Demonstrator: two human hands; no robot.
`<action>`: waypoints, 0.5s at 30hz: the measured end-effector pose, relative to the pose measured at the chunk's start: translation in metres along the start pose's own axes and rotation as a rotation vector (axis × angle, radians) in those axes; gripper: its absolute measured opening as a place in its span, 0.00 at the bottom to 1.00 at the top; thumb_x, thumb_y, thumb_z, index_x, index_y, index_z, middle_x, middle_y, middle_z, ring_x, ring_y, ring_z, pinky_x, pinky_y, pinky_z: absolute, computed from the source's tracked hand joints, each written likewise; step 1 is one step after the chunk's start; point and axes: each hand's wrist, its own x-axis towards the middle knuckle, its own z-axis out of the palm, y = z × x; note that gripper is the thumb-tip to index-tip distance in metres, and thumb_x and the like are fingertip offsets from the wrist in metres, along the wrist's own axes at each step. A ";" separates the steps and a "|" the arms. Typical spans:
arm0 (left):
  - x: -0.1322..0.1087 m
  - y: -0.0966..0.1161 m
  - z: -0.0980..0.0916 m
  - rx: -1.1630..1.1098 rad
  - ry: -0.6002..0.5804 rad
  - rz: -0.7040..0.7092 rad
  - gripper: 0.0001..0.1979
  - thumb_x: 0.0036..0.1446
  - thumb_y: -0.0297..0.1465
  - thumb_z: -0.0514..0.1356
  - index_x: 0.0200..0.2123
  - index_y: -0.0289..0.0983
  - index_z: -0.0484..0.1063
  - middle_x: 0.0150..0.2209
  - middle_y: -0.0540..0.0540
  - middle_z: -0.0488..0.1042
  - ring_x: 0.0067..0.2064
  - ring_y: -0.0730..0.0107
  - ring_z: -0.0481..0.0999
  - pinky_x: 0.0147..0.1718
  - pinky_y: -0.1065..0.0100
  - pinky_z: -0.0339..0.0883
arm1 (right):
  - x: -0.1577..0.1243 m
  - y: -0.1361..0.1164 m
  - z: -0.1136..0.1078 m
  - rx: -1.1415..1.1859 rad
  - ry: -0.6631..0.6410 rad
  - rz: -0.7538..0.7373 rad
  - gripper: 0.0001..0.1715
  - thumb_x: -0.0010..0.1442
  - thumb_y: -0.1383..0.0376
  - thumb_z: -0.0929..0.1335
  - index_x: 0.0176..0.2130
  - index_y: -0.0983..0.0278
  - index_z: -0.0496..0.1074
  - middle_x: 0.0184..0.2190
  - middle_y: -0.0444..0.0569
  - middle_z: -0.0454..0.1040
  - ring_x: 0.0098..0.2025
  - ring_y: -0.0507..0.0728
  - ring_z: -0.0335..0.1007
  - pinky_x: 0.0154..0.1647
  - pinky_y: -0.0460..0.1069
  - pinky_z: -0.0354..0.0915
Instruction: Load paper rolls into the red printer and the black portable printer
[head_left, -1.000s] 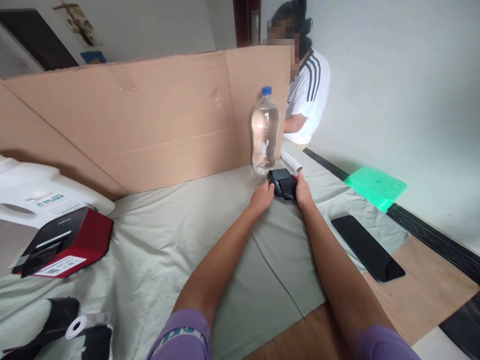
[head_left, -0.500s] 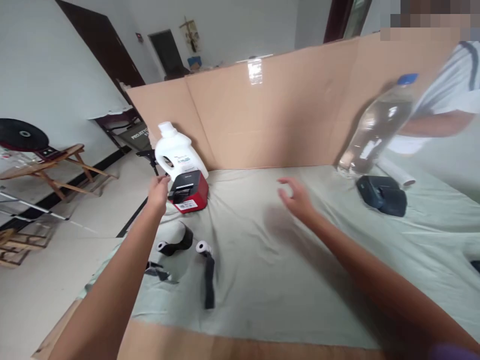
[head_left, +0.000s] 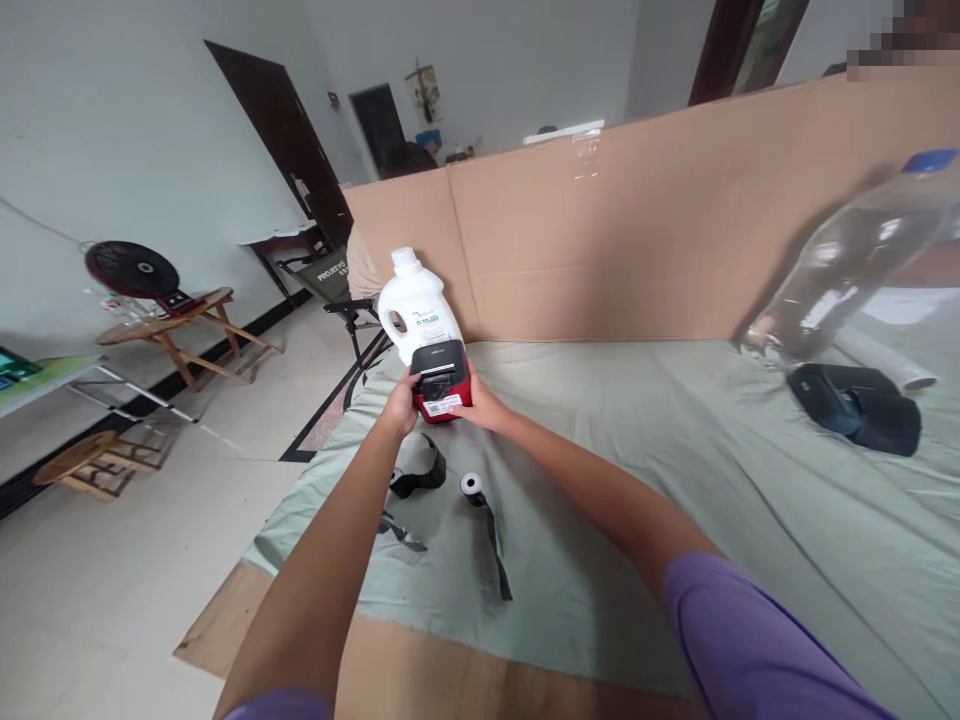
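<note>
Left hand (head_left: 401, 405), right hand (head_left: 480, 408), outstretched, clasping red printer (head_left: 442, 380)

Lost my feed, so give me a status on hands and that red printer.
Left hand and right hand grip red printer by its sides. White jug right behind it. Paper rolls lie just in front.

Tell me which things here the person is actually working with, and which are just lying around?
In hand: red label printer, gripped by left hand and right hand.

Lying about: white jug, black printer, water bottle, two tape rolls, cardboard screen.
</note>
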 end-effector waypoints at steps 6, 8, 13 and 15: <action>-0.086 0.007 0.077 0.177 -0.255 0.109 0.26 0.67 0.35 0.51 0.67 0.42 0.64 0.62 0.48 0.74 0.65 0.59 0.70 0.63 0.57 0.67 | -0.086 -0.049 -0.077 0.062 0.148 -0.106 0.59 0.56 0.58 0.75 0.73 0.59 0.43 0.70 0.56 0.60 0.69 0.66 0.61 0.70 0.63 0.58; -0.126 -0.001 0.108 0.263 -0.334 0.189 0.28 0.69 0.37 0.50 0.70 0.44 0.60 0.67 0.50 0.68 0.71 0.58 0.62 0.67 0.55 0.62 | -0.128 -0.073 -0.106 0.013 0.239 -0.087 0.59 0.55 0.57 0.76 0.73 0.59 0.45 0.69 0.57 0.61 0.68 0.67 0.62 0.69 0.62 0.60; -0.216 -0.053 0.173 0.299 -0.379 0.321 0.30 0.68 0.36 0.53 0.72 0.47 0.55 0.74 0.54 0.53 0.75 0.61 0.48 0.73 0.60 0.47 | -0.233 -0.111 -0.155 -0.227 0.468 0.011 0.62 0.50 0.52 0.79 0.72 0.59 0.48 0.67 0.59 0.64 0.67 0.71 0.63 0.69 0.66 0.60; -0.237 -0.078 0.190 0.237 -0.359 0.339 0.32 0.67 0.33 0.52 0.73 0.46 0.52 0.75 0.54 0.49 0.75 0.63 0.48 0.73 0.62 0.45 | -0.262 -0.115 -0.161 -0.277 0.515 0.084 0.61 0.52 0.51 0.78 0.72 0.58 0.47 0.66 0.60 0.65 0.66 0.72 0.65 0.67 0.68 0.61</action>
